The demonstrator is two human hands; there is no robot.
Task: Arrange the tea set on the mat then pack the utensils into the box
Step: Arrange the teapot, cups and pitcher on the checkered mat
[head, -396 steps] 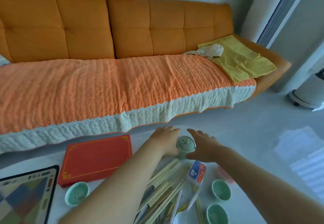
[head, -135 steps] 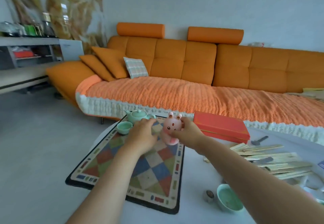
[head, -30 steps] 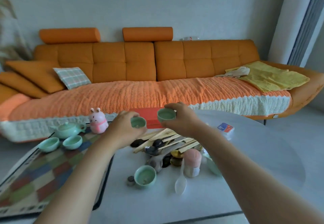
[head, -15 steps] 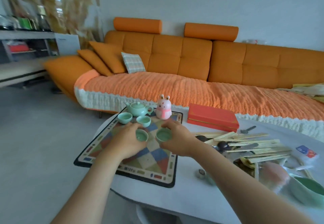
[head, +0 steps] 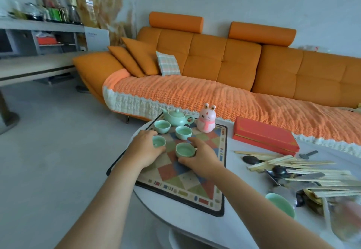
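A chequered mat point(head: 187, 182) lies on the white table. At its far end stand a green teapot point(head: 174, 116), a pink rabbit figure point(head: 206, 122) and two green cups point(head: 162, 126) point(head: 183, 132). My left hand point(head: 145, 149) grips a third green cup point(head: 158, 141) low over the mat. My right hand point(head: 199, 157) holds a fourth green cup point(head: 185, 149) on the mat beside it. A red box point(head: 263, 134), closed, lies right of the mat. Chopsticks and spoons point(head: 298, 172) are piled on the right.
Another green cup point(head: 281, 204) sits at the near right by the utensil pile. An orange sofa point(head: 214, 77) runs behind the table. The table's left edge point(head: 140, 196) curves close to the mat, with grey floor beyond.
Both hands carried a cup each from the utensil pile over to the mat and have lowered them just in front of the two cups standing there.
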